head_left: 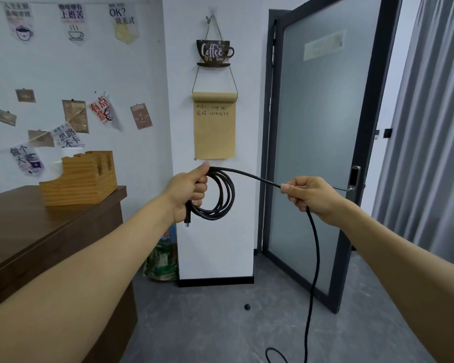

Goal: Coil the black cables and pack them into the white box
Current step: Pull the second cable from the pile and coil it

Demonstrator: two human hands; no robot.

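My left hand (188, 193) grips several loops of a black cable (222, 195) held up in front of the white pillar; a plug end hangs below the fist. A straight stretch runs from the coil to my right hand (308, 192), which pinches it. From there the cable's loose length (315, 263) drops to the grey floor and curls at the bottom edge. No white box is in view.
A brown wooden counter (37, 239) stands at the left with a wooden holder (79, 179) on it. A glass door (320, 142) stands open at the right. A green bag (163, 258) leans by the pillar, and a small black knob (247, 307) lies on the floor.
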